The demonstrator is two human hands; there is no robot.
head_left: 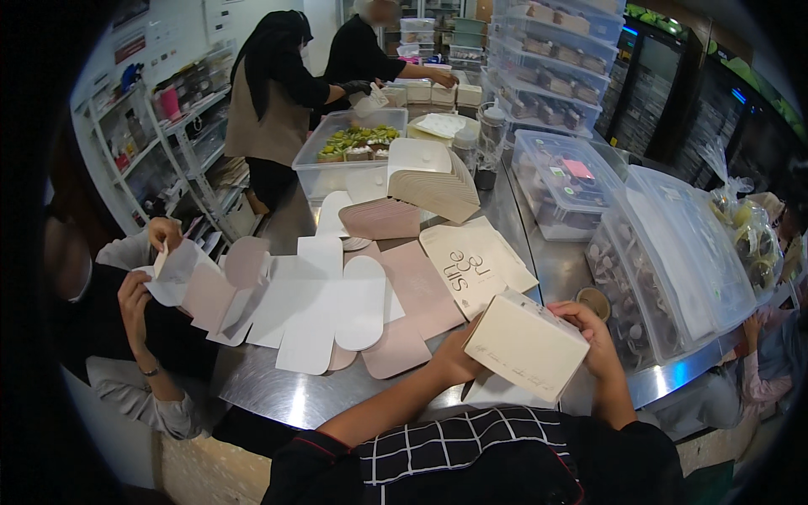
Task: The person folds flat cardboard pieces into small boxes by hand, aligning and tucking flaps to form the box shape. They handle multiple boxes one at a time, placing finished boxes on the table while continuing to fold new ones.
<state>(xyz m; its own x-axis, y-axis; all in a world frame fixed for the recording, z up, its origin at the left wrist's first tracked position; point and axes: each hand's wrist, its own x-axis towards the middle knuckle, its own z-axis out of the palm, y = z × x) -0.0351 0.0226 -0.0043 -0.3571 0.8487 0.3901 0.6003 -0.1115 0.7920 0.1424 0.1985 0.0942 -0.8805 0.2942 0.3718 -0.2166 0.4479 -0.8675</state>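
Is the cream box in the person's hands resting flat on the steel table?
No: the cream box is tilted and held up between the left hand and right hand, above the steel table edge.

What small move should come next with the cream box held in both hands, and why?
Probably set the cream box down on the bare steel table to its right. It looks folded into shape, gripped by the left hand and right hand above the table edge, while flat unfolded blanks lie to its left. Whether its flaps are fully closed cannot be told.
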